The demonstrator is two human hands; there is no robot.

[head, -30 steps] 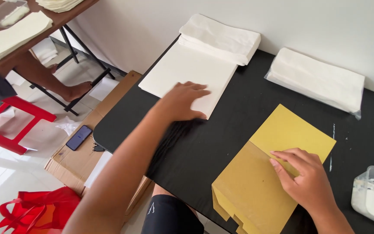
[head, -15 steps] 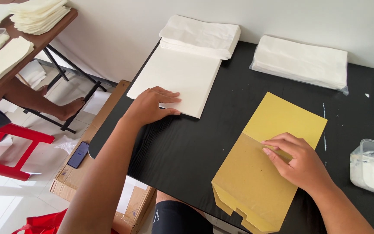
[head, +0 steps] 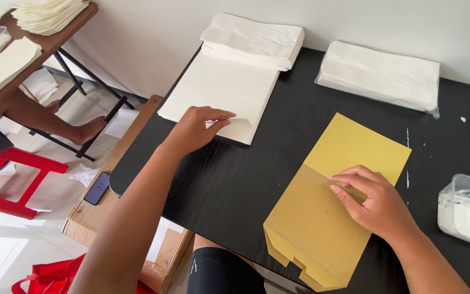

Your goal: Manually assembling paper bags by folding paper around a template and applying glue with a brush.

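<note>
bare black table point(head: 278, 163) between paper stack point(head: 218, 92) and yellow board point(head: 327, 218)

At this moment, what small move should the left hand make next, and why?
Probably lift the top sheet clear of the white paper stack. The left hand has its fingers on that stack's near edge, with a corner slightly raised, while the right hand presses flat on the yellow-brown template.
</note>
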